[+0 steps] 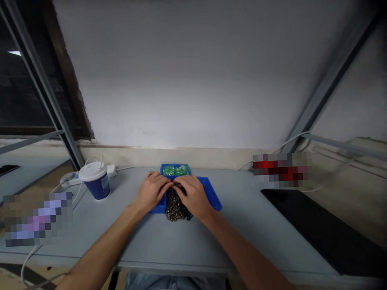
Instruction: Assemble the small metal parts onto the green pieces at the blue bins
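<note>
My left hand [153, 191] and my right hand [192, 195] meet at the fingertips above a heap of small, shiny, dark-metal pieces [176, 210]. Both hands are closed in a pinch; whatever lies between the fingertips is too small to make out. The heap sits between two blue plastic bins. Part of the left blue bin [158, 208] shows under my left hand, and the right blue bin [212, 195] extends beyond my right hand. Just behind my fingers, a smaller blue bin [162, 167] holds green items in clear wrapping [176, 170].
On the grey table [147, 247], a lidded blue and white cup [98, 184] stands left, near a white power strip [111, 170] and cables. A black flat panel [321, 233] lies right. Blurred-out objects lie on both sides. A wall rises behind.
</note>
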`<state>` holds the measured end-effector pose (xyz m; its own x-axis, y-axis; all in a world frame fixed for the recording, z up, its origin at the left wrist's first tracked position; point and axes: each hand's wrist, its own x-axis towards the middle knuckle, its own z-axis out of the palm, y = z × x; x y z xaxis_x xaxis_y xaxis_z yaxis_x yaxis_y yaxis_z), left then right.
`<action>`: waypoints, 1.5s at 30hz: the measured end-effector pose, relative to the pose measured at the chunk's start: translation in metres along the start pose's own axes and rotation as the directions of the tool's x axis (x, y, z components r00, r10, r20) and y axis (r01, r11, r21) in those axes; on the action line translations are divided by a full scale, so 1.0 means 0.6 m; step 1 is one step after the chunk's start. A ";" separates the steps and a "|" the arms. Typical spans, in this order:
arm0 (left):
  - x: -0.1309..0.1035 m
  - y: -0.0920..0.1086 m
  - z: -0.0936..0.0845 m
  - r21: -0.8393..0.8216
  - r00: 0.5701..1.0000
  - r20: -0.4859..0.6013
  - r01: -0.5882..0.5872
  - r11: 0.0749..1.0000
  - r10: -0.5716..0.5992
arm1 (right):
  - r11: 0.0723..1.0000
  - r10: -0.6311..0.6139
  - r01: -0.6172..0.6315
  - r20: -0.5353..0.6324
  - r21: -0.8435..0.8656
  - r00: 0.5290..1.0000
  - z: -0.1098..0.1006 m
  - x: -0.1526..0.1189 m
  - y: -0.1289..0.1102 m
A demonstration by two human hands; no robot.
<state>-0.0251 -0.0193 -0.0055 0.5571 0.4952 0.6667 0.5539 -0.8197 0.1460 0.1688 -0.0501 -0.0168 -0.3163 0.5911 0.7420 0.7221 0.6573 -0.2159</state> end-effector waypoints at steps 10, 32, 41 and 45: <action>0.001 0.014 -0.005 -0.006 0.998 0.057 -0.005 1.000 0.006 | 0.999 -0.021 0.022 -0.043 0.023 0.999 -0.006 0.000 0.006; 0.000 0.013 -0.001 -0.020 0.997 0.043 -0.060 0.998 0.060 | 1.000 0.005 -0.005 0.024 -0.009 1.000 -0.012 0.002 0.000; 0.000 0.014 -0.003 -0.043 1.000 0.028 -0.007 0.999 0.008 | 0.998 -0.031 0.030 0.022 0.048 0.999 -0.014 0.004 -0.001; 0.001 0.015 -0.004 -0.051 0.999 0.033 -0.026 0.998 0.028 | 0.999 -0.018 0.017 0.012 0.029 1.000 -0.009 0.002 0.003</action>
<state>-0.0213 -0.0270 -0.0021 0.5919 0.4815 0.6463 0.5070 -0.8458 0.1658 0.1730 -0.0507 -0.0127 -0.3366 0.5851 0.7378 0.6986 0.6805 -0.2209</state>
